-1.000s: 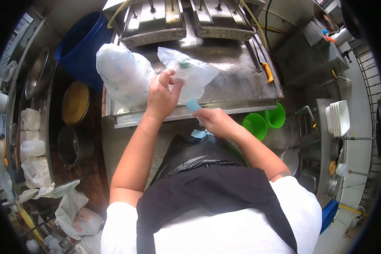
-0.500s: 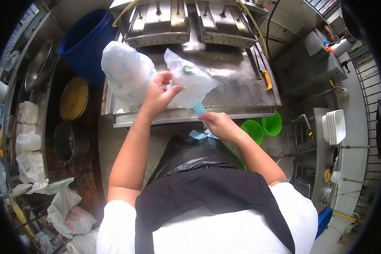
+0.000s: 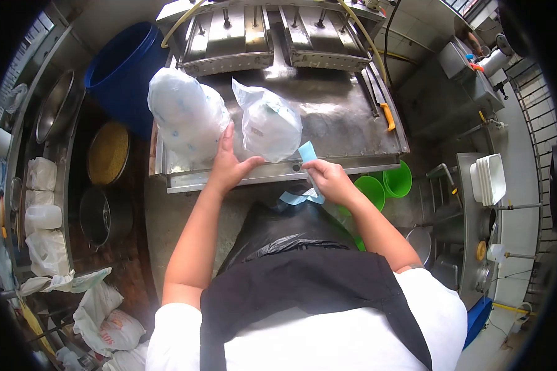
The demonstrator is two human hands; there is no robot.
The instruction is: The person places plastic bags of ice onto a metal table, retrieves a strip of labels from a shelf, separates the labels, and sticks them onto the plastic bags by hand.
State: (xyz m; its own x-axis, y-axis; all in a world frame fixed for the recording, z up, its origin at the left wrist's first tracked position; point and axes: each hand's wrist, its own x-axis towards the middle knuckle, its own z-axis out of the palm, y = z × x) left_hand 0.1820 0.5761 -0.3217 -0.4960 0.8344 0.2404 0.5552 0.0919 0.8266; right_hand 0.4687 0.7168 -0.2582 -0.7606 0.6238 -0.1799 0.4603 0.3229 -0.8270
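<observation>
My left hand (image 3: pixel 229 162) has its thumb and fingers spread at the front edge of the metal table (image 3: pixel 340 133), between two plastic bags. Beside its fingertips stands a large, full white bag (image 3: pixel 185 114). Just beyond the thumb lies a smaller filled translucent bag (image 3: pixel 271 123). My right hand (image 3: pixel 328 179) pinches a light blue strip (image 3: pixel 307 151), whose upper end sticks up past the fingers. More of the blue strip (image 3: pixel 297 198) hangs below, over a black plastic covering (image 3: pixel 272 232) at my waist.
An orange-handled knife (image 3: pixel 387 116) lies at the table's right edge. Two metal trays (image 3: pixel 226 62) stand at the back. Green buckets (image 3: pixel 397 180) are below right, a blue barrel (image 3: pixel 120 68) at back left. White containers (image 3: pixel 489 179) stand on the right shelf.
The smaller bag has turned and now looks rounder. My left hand has moved down off it and its fingers have spread. My right hand has shifted slightly right with the blue strip.
</observation>
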